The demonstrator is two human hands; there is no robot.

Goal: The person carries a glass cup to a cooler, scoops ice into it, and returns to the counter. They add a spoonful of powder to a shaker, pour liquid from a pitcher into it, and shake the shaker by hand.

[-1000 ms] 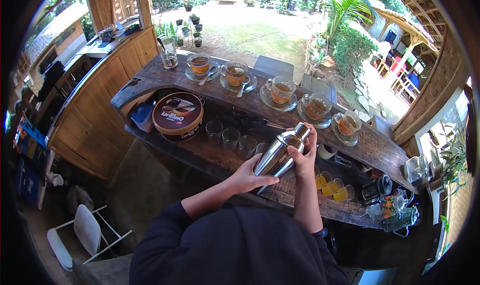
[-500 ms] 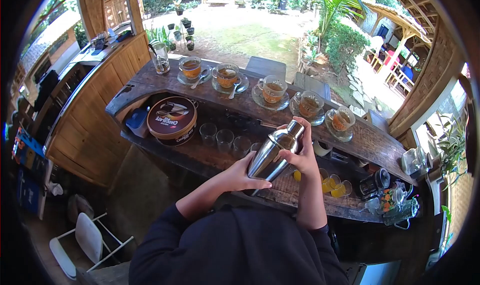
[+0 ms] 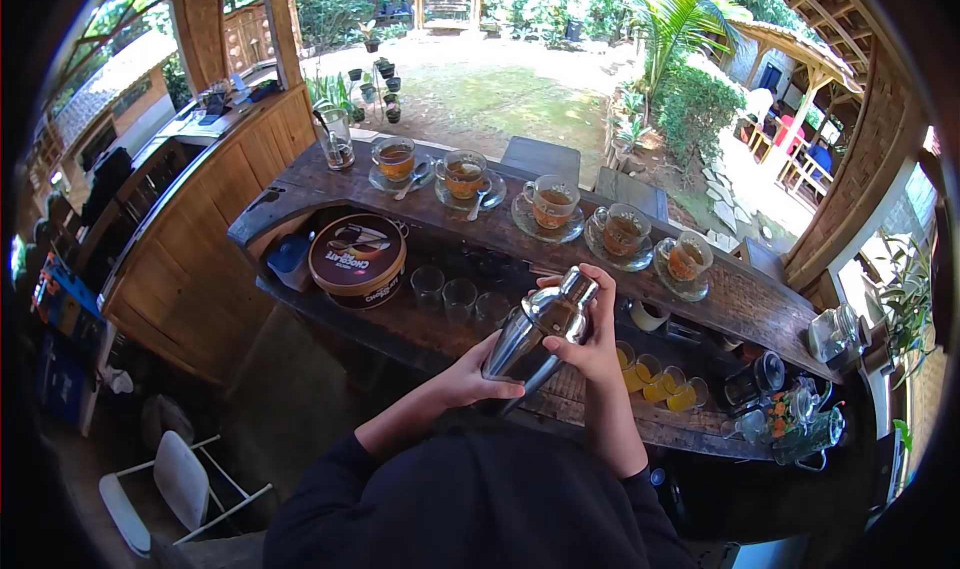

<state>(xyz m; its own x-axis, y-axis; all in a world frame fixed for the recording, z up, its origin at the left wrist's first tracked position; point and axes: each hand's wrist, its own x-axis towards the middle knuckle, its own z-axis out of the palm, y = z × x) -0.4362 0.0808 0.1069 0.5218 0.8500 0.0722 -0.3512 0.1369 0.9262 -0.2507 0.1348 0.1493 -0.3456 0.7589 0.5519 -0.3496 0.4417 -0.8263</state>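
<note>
A shiny metal cocktail shaker is tilted in front of my chest, its capped top pointing up and to the right. My left hand wraps round its lower body. Around the shoulder and cap is my right hand, thumb across the front and fingers behind. Beyond the shaker, glass cups of amber drink, such as this cup, stand on saucers along the raised counter. To the right of my right hand, small glasses of yellow liquid sit on the lower shelf.
A round brown chocolate tub and several upturned glasses occupy the lower shelf. Jars and a glass pitcher crowd the right end. A lidded jar stands on the counter at right. A white folding chair is behind at left.
The shaker has moved slightly down and stays in both hands. The view has shifted, so the counter and cups appear a little lower and further right.
</note>
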